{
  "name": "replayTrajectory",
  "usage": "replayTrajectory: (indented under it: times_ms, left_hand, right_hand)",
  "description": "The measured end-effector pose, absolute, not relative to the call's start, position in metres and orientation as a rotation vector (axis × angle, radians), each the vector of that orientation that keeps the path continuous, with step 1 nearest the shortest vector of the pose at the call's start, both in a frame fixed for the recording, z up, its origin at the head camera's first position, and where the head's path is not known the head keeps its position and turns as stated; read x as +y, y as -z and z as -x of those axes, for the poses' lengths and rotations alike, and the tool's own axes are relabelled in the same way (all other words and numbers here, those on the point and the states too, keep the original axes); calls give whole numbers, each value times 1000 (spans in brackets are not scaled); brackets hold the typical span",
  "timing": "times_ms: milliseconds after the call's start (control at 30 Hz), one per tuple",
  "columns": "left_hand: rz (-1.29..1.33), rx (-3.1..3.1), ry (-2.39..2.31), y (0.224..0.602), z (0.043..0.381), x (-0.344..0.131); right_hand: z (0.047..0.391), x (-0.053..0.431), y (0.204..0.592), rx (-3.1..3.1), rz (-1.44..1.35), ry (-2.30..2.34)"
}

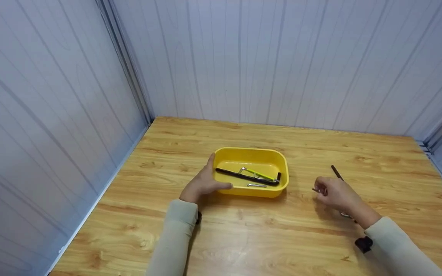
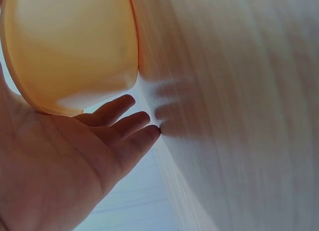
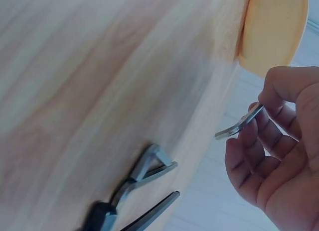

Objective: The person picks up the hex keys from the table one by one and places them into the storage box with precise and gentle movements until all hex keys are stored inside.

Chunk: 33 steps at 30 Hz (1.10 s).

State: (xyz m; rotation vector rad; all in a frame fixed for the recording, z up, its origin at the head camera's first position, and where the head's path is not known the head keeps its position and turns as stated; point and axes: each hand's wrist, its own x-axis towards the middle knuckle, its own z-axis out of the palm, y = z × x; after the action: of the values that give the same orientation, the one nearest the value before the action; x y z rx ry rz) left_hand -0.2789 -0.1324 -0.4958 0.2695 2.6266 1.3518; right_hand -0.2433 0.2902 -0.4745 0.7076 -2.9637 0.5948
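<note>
My left hand holds the left end of a yellow plastic box, thumb over its front rim. In the left wrist view, the other fingers extend beside the box wall. Inside lie a large black hex key, a yellow-green hex key and a small silver hex key. To the right of the box, my right hand pinches a small bent metal hex key between thumb and fingers, above the table.
A black rod lies on the wooden table beyond the right hand. In the right wrist view, bent metal pieces with a dark part lie on the table, partly cut off. Pale panel walls stand behind and at the sides.
</note>
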Motion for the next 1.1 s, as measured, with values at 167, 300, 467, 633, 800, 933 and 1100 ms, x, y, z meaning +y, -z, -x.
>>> replayTrajectory:
  times_ms: [167,300,467,633,800,933,1100]
  left_hand:
    - [-277,2636,-1342,497,279,-132]
    - [-282,2620,-1355,497,279,-132]
    - [-258,2620,-1332,496,278,-132]
    - [-245,2628,-1331,495,279,-132]
    - [-255,2627,-1338,495,278,-132]
    - [-253,2629,-1337,496,277,-133]
    - [-247,2636,-1311,496,278,-132]
  right_hand:
    - [245,287,467,-2936,-678,-616]
    - [247,283,461,-2914,-691,-666]
    - [251,275,457,-2860,-713,-664]
    - [254,264,453,-2835,-713,-718]
    - [258,254,448,-2816,-725,-758]
    - [261,245,445,-2790,-744,-740]
    - [263,236,440,-2810,-750,-771]
